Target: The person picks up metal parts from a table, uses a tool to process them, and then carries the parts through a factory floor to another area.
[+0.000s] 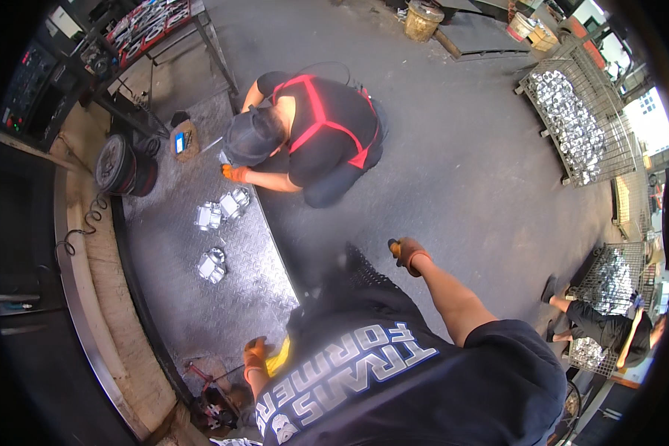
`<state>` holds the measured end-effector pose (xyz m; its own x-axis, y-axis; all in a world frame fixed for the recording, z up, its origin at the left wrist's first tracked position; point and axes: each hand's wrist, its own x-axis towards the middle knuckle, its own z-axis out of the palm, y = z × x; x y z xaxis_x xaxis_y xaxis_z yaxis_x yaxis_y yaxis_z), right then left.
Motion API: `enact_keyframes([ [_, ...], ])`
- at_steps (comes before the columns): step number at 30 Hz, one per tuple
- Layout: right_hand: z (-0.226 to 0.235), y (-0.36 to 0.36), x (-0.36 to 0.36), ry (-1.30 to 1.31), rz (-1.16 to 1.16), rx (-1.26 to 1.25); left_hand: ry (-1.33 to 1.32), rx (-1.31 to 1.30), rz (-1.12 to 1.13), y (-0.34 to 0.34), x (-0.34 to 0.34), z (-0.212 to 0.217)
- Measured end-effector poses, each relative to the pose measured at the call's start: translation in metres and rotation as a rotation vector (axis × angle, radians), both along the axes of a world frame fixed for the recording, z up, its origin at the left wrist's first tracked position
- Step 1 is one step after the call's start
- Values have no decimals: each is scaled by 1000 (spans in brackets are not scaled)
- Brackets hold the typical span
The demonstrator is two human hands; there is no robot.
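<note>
My left hand (256, 357), in an orange glove, is low over the metal plate floor beside a yellow piece (279, 358) that looks like cloth. How its fingers are set is unclear. My right hand (407, 256), gloved in orange too, is held out to the right, closed around a short thing with a yellow body and dark end; its kind does not show. Ahead on the plate (178, 271) lie silver metal castings: two close together (221, 209) and a single casting (212, 265) nearer me. A crouching co-worker (305, 134) has an orange-gloved hand (235, 173) at the plate's far part.
A dark bucket (126, 167) and a brown container (184, 141) stand at the far left. Wire cages (572, 123) full of silver parts line the right, with another person (606, 323) near them. A parts table (152, 33) is at back left. Tools (215, 405) lie lower left.
</note>
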<state>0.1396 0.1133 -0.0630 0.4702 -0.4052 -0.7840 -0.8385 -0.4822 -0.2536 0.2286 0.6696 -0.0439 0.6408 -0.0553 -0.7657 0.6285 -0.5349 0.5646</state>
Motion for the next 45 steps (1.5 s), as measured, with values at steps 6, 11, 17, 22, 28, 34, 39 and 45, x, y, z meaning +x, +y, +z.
enact_keyframes([
  [6,-32,-5,0,-121,-56,140,-51,39,192,16,-18,-40],
  [11,25,13,19,-82,-308,275,-66,26,189,1,-39,-36],
  [17,54,21,60,29,-100,210,40,-19,484,-26,-82,-5],
  [22,79,38,92,-113,113,219,153,-3,582,-15,-133,-45],
  [28,72,51,110,-103,261,209,153,-81,709,-27,-132,-34],
  [34,94,72,112,6,390,174,171,-131,785,-27,-151,-80],
  [39,119,87,111,52,415,119,201,-136,780,-30,-151,-77],
  [45,113,96,115,36,477,77,169,-172,778,-20,-159,-82],
])
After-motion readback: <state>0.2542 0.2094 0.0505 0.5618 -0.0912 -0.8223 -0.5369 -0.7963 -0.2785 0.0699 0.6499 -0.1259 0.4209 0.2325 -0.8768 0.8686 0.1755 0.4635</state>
